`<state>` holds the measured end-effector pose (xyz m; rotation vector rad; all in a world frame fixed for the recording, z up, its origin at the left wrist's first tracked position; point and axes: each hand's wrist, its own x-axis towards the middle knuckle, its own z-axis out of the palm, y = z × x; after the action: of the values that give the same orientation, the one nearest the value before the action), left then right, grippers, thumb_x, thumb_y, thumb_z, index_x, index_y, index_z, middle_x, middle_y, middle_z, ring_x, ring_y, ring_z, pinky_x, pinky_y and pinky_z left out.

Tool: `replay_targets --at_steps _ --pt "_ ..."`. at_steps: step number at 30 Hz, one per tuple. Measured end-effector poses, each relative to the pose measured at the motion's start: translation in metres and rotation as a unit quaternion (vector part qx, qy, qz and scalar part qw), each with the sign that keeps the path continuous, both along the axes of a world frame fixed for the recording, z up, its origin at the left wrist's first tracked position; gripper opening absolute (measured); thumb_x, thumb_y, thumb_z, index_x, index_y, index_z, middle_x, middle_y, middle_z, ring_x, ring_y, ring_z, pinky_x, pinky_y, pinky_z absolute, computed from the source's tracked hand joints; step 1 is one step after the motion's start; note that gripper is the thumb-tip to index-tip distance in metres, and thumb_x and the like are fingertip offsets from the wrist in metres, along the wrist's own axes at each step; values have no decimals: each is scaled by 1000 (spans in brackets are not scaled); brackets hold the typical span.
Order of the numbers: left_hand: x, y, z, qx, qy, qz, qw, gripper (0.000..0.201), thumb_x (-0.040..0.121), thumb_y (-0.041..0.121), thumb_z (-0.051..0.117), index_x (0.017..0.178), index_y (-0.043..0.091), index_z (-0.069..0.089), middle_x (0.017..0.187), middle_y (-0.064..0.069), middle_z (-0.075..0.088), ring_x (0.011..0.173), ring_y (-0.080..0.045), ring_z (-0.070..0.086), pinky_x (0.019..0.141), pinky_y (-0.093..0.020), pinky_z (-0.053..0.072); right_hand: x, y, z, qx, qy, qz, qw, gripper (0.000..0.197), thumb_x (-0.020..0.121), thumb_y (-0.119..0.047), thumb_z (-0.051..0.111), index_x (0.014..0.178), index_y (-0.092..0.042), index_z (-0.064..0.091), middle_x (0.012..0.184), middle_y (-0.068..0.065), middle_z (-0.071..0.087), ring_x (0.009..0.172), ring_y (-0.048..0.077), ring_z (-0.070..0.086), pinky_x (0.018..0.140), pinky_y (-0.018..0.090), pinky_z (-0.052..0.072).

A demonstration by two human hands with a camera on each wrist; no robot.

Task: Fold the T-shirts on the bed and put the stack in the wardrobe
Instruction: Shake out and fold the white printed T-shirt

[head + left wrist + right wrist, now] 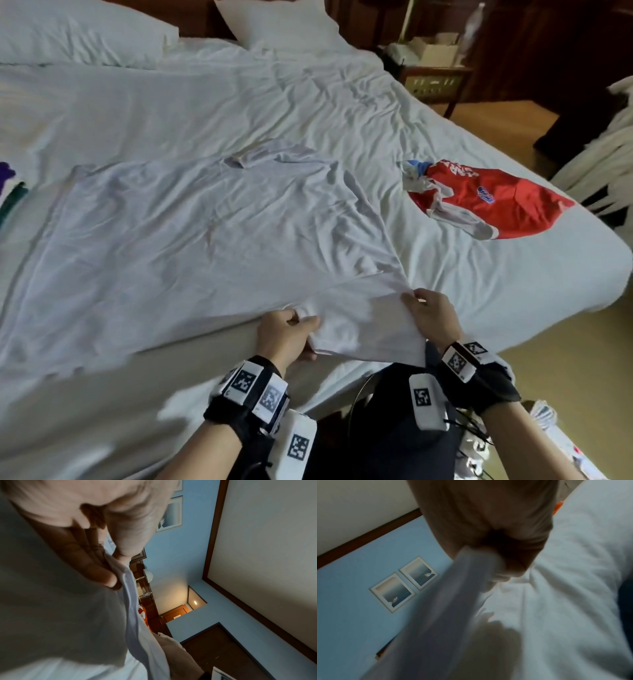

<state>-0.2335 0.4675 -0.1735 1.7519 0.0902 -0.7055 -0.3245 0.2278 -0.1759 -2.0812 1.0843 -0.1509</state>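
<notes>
A large white T-shirt (191, 222) lies spread flat across the bed (513, 291), collar away from me. Both hands hold a part of it at the near edge of the bed. My left hand (291, 325) pinches the white cloth (130, 595) between thumb and fingers. My right hand (424, 311) grips the same cloth (471, 568) a little to the right, and the fabric between the hands is lifted off the bed. A crumpled red T-shirt (489, 202) lies apart on the right side of the bed.
Two white pillows (78, 34) sit at the head of the bed. A purple and green garment (10, 192) shows at the left edge. A wooden nightstand (435, 78) with clutter stands at the back right, and white cloth (603, 154) hangs at the far right.
</notes>
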Motion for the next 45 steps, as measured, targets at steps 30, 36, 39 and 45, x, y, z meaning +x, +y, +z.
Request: replay_targets --at_steps 30,36,39,45 --pt "106 -42 -43 332 -255 -178 891 71 98 50 32 154 11 13 163 -13 0 150 -31 -3 120 -42 1 147 55 -37 -143 211 361 897 70 95 -64 18 152 -33 -8 157 -15 -21 145 13 -23 112 56 -19" --pt "108 -46 -26 327 -115 -250 904 71 100 52 21 155 20 -10 158 -9 -28 145 -26 -27 117 -49 -13 139 -22 -26 -80 280 39 956 81 91 -70 17 153 -27 -12 157 3 -29 144 22 -26 111 63 -15" --pt "145 -71 -4 333 -126 -236 904 68 102 48 23 154 18 -10 159 -7 -26 147 -25 -23 117 -49 -9 181 -24 -13 -148 203 104 962 73 97 -59 20 152 -26 -15 156 -6 -30 143 18 -29 110 59 -18" --pt "227 -104 -38 346 -198 -263 878 66 98 51 13 156 24 -6 159 -1 -27 146 -22 -25 118 -48 -12 260 -22 -31 -161 196 358 898 67 98 -57 18 151 -32 -14 150 -16 -32 144 11 -27 114 57 -16"
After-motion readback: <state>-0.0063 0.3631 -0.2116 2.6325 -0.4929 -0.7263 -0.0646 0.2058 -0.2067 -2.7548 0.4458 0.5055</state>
